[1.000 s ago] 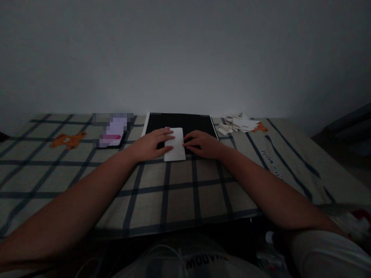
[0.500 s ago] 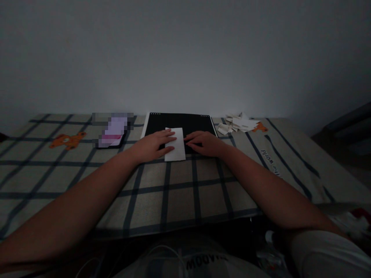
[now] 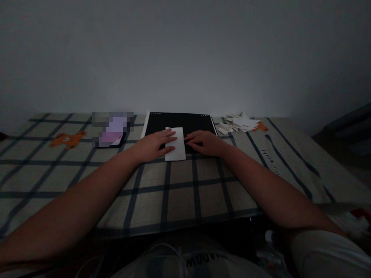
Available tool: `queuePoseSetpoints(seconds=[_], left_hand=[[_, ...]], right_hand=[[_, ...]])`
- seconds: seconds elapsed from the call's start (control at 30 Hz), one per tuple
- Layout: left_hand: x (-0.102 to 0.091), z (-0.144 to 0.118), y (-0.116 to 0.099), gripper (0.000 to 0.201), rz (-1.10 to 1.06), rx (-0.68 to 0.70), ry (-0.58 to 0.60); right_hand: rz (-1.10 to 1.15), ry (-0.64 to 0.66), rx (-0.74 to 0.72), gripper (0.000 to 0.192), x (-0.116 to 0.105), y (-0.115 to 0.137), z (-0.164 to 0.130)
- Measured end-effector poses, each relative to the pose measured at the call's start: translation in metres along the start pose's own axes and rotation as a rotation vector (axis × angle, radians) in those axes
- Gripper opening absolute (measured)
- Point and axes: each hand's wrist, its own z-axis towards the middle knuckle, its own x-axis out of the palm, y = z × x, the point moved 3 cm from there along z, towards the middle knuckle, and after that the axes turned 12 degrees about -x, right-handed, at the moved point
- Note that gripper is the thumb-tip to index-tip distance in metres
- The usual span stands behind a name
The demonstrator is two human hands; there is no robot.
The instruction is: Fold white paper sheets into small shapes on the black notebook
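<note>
A white piece of paper (image 3: 179, 150) is lying flat across the near part of a black sheet (image 3: 179, 119), its near end reaching past the sheet's edge and over the checked cloth (image 3: 179, 199) that is covering the desk. The left hand (image 3: 153, 146) is resting palm down, its fingers spreading over the paper's left half and pressing rather than pinching. The right hand (image 3: 206, 142) is lying low over the black sheet, thumb and fingers slightly parted and closing on nothing that shows; its fingertips are pointing at the paper's right edge, and whether they are touching it I cannot tell.

The paper is looking light and limp, probably soft enough to crease under a fingertip and to tear if pulled hard. It is likely sliding easily on the dark surface, so the left hand's flat hold is suiting it; the free right edge or the overhanging near corners are offering the best places to pinch.

Counting up: two hands are working around one white piece and one black sheet. One phone (image 3: 116, 129) is lying to the left, its screen glowing. One loose pile of paper scraps (image 3: 240, 122) is sitting to the right, its pieces overlapping too much for counting. Two orange bear figures are showing on the cloth, one at the left (image 3: 68, 139) and one beside the scraps, partly hidden (image 3: 261, 126)
</note>
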Motion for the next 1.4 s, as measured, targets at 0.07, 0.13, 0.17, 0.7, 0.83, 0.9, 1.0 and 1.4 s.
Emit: queuePoseSetpoints(seconds=[0.07,0.13,0.17,0.7,0.83,0.9,1.0,1.4], left_hand=[[0.000,0.000,0.000,0.068,-0.002,0.000,-0.001],[0.000,0.000,0.000,0.068,-0.008,-0.001,-0.004],[0.000,0.000,0.000,0.068,-0.012,-0.003,-0.005],[0.001,0.000,0.000,0.067,0.007,-0.018,0.020],[0.002,0.000,0.001,0.066,0.014,-0.003,0.014],[0.003,0.000,0.001,0.065,0.018,0.001,0.010],[0.004,0.001,0.002,0.065,0.024,0.008,0.013],[0.004,0.000,0.000,0.062,0.018,-0.002,0.018]], right_hand=[[-0.006,-0.004,-0.005,0.027,0.000,0.000,0.000],[-0.008,-0.002,-0.002,0.027,0.001,-0.001,0.000],[-0.008,-0.002,-0.001,0.027,0.001,-0.001,0.000],[-0.010,0.000,0.000,0.025,0.001,-0.002,0.000],[-0.027,-0.016,-0.004,0.028,0.001,-0.002,-0.001],[-0.052,-0.036,-0.005,0.031,0.002,-0.003,-0.001],[-0.099,-0.077,-0.017,0.035,0.005,-0.003,0.000],[-0.120,0.032,0.026,0.032,0.015,0.001,0.004]])
